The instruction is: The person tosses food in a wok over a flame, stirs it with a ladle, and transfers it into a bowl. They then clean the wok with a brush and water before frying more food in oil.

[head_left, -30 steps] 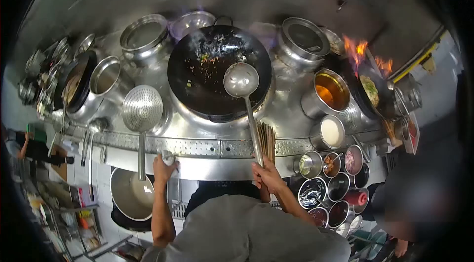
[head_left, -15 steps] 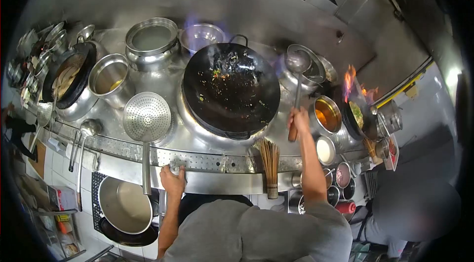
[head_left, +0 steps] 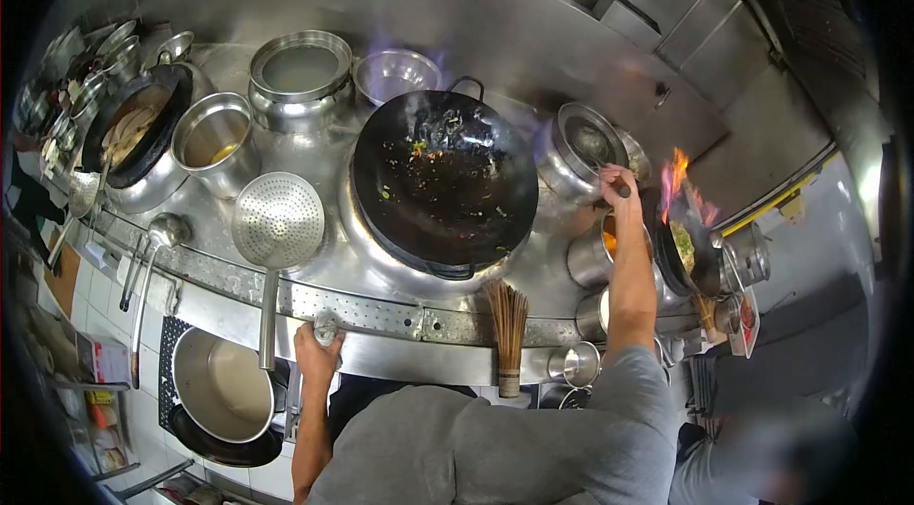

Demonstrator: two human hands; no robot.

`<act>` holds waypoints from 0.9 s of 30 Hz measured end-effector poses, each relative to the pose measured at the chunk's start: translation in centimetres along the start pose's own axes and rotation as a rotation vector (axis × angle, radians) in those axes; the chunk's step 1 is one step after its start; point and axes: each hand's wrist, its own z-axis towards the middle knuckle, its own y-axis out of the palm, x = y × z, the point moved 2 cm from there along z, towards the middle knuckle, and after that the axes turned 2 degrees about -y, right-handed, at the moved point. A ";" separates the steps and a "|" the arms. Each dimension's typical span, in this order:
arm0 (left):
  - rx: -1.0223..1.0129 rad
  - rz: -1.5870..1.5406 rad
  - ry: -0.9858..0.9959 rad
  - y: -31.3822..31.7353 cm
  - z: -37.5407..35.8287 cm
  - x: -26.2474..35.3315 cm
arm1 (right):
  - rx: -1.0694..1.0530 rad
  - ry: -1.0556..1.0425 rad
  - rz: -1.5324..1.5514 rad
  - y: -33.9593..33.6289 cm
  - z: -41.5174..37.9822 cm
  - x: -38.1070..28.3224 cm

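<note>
My right hand is closed round the ladle's handle at the right, over the edge of a metal pot. The ladle's bowl is down in that pot and hard to make out. My left hand is at the counter's front edge, its fingers curled on a small shiny thing that I cannot make out. Between the hands sits a large black wok with food scraps and oily residue inside. A bamboo brush stands near the front edge, right of the wok.
A perforated skimmer and another ladle lie at the left, near a pot of oil. Flames rise by a second wok at the right. A big pot stands below. Another person is at the lower right.
My right hand has moved forward and right with the ladle, whose bowl went from above the pot down into it. My left hand stays at the counter edge. The view has shifted slightly.
</note>
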 end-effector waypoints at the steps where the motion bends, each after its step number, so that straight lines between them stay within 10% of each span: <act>1: 0.009 -0.031 0.031 -0.2 0.0 0.2 | -0.003 0.000 0.000 1.8 -1.6 -0.5; 15: -0.079 0.128 0.189 -4.4 -1.0 4.8 | -0.010 0.369 -0.010 9.2 -14.3 -4.3; 27: -0.230 -0.204 0.772 2.2 2.8 25.0 | 0.021 0.613 -0.140 4.8 -27.4 1.5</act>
